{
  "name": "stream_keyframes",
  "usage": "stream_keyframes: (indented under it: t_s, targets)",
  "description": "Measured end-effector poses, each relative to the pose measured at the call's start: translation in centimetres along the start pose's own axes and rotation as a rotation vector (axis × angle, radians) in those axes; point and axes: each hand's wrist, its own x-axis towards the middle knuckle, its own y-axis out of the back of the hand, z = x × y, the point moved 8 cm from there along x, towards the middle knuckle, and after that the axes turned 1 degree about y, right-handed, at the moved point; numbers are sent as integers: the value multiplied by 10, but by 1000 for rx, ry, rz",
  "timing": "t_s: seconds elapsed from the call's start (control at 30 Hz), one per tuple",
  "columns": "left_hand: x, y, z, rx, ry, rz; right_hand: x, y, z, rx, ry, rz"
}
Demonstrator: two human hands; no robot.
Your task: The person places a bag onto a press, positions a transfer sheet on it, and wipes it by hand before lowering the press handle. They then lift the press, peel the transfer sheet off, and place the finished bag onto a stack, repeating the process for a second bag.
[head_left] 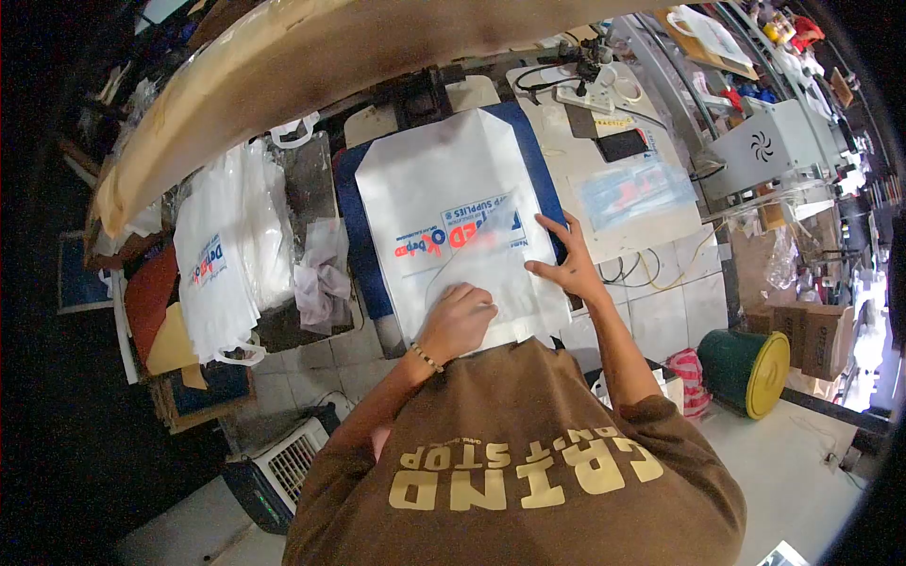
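Note:
A white bag (396, 179) with red and blue print lies flat on a blue-edged board (354, 226). Over part of the print is a thin, see-through film (505, 274) with a curved edge. Low on the bag, my left hand (458, 319) is closed, its curled fingers on the film; the fingertips are partly hidden. At the bag's right edge rests my right hand (574, 264), thumb and fingers apart, touching the bag and holding nothing.
Stacked printed white bags (212, 255) lie at the left beside crumpled plastic (323, 278). A phone (621, 144), a power strip (585, 97) and a clear printed sheet (634, 193) are on the right-hand table. A green bin (741, 368) stands lower right.

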Motion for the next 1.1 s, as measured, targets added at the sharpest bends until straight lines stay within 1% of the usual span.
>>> stream_keyframes:
  t_s: [0.1, 0.17, 0.27, 0.5, 0.57, 0.8, 0.87, 1.0, 1.07, 1.1]
  targets:
    - [-3, -6, 2, -41, -7, -16, 0, 1, 2, -3, -14, 5]
    - [-5, -13, 4, -16, -38, -69, 1, 0, 2, -33, 3, -15]
    - [-7, -16, 5, -29, -25, -85, 1, 0, 2, 20, -5, -13]
    - [-4, -11, 18, -115, -66, -84, 1, 1, 3, -41, 6, 3]
    - [-6, -11, 19, -196, -15, -79, -1, 0, 5, -8, -14, 0]
    - [-6, -18, 21, -317, 52, -115, -1, -4, 28, 25, 11, 14]
    - [-9, -25, 23, -343, 76, -206, 0, -3, 28, 41, 43, 21]
    - [-14, -33, 32, -390, 65, -279, 4, 0, 21, -35, 75, -27]
    - [-15, -29, 55, -601, 114, -394, 2, 3, 18, 64, 134, -11]
    - [-9, -19, 63, -599, 110, -397, 0, 4, 16, 64, 136, -6]
